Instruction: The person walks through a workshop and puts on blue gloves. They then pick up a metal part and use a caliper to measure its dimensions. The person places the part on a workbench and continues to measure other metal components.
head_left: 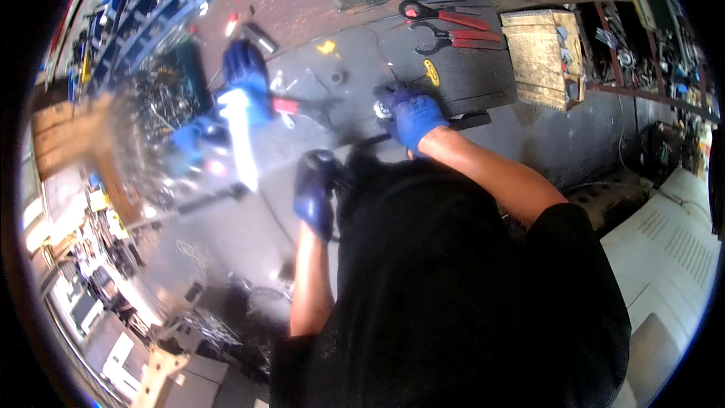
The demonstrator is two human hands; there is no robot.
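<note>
At twelve o'clock from the person's chest, on the dark workbench (pixel 529 136), the right hand (pixel 418 119), in a blue knit glove, closes over a small round metal part (pixel 383 110). The left hand (pixel 316 193), at nine o'clock of it and nearer the body, grips a dark handle (pixel 355 153) running towards the part.

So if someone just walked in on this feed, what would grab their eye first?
Probably the two blue-gloved hands at the centre: the right hand presses on a small round metal part on the dark bench, the left hand grips something dark just below. Next, the red-handled pliers along the top.
</note>
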